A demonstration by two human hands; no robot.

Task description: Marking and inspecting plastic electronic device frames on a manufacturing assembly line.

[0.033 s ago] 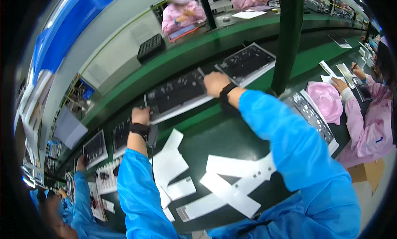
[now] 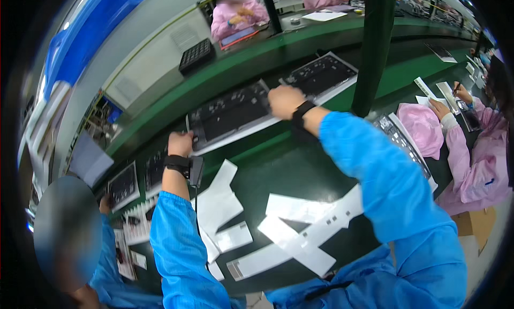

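Note:
A flat black panel (image 2: 227, 115) with small pale parts along its far side lies on a white sheet (image 2: 235, 136) at the back of the green bench. My left hand (image 2: 180, 143) is closed on the panel's left end, a black strap and a small dark box at the wrist. At the opposite end, my right hand (image 2: 285, 101) has its fingers curled round the edge, hiding that corner. A second black panel (image 2: 320, 76) sits just right of my right hand, also on a white sheet.
Loose white cut sheets (image 2: 300, 245) overlap on the green bench top (image 2: 257, 172). A green post (image 2: 372, 52) rises at the right, beside a pink cloth (image 2: 420, 130). People work at both sides and across the bench. A black tray (image 2: 196, 56) stands beyond.
A co-worker's head has come further into view at the left. Both my hands stay at the panel's ends, with only a slight shift.

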